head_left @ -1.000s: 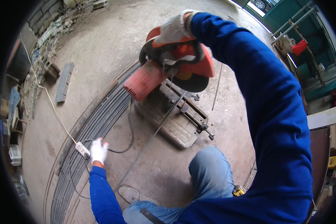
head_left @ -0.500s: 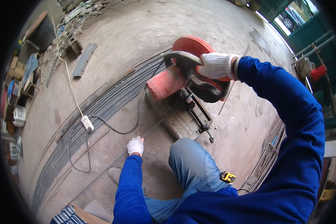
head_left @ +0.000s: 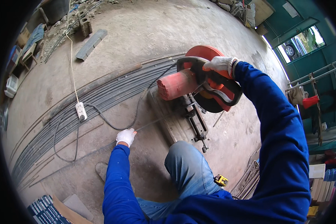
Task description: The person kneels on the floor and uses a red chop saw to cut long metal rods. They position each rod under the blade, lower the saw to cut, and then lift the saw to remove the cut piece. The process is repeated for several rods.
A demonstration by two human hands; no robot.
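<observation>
Right hand in a white glove is wrapped tight around the handle of the red chop saw sitting on the concrete floor. Left hand grips a thin steel rod running into the saw's base, right next to the rebar pile.

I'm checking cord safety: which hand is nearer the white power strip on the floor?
Left. The left hand grips a thin rod just right of the power strip; the right hand is far across, on the saw handle.

I note my left hand has shifted off the power strip to grip the thin rod toward 3 o'clock.
</observation>
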